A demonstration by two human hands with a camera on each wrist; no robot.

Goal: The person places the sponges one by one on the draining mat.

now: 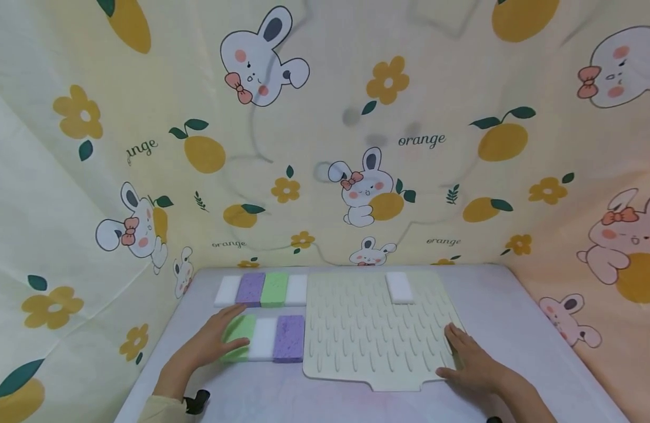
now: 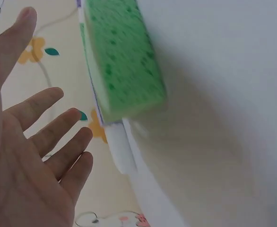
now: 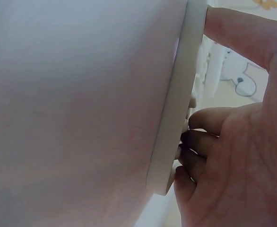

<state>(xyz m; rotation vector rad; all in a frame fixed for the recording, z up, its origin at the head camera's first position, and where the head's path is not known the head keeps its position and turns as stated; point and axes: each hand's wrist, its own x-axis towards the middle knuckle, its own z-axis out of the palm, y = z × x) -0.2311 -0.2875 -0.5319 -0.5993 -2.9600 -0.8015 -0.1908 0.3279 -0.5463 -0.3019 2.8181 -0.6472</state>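
My left hand point(image 1: 211, 341) reaches over the left end of the front sponge row, thumb and fingers spread around a green sponge point(image 1: 244, 326). In the left wrist view a gap shows between the fingers and that sponge point(image 2: 122, 56). Beside it lie a white block point(image 1: 263, 339) and a purple sponge point(image 1: 290, 339). A cream board point(image 1: 351, 379) with rows of upright prongs lies flat to their right. My right hand point(image 1: 475, 364) rests at its right front corner. In the right wrist view the thumb is on the board's edge point(image 3: 174, 113) and the fingertips are at the prongs.
One white block point(image 1: 399, 288) lies on the prongs near the board's back edge. Behind the front row stands a second row: a white block point(image 1: 228, 291), a purple sponge point(image 1: 250, 289), a green sponge point(image 1: 274, 289) and another white block point(image 1: 297, 291). A printed cloth point(image 1: 314, 205) walls the table.
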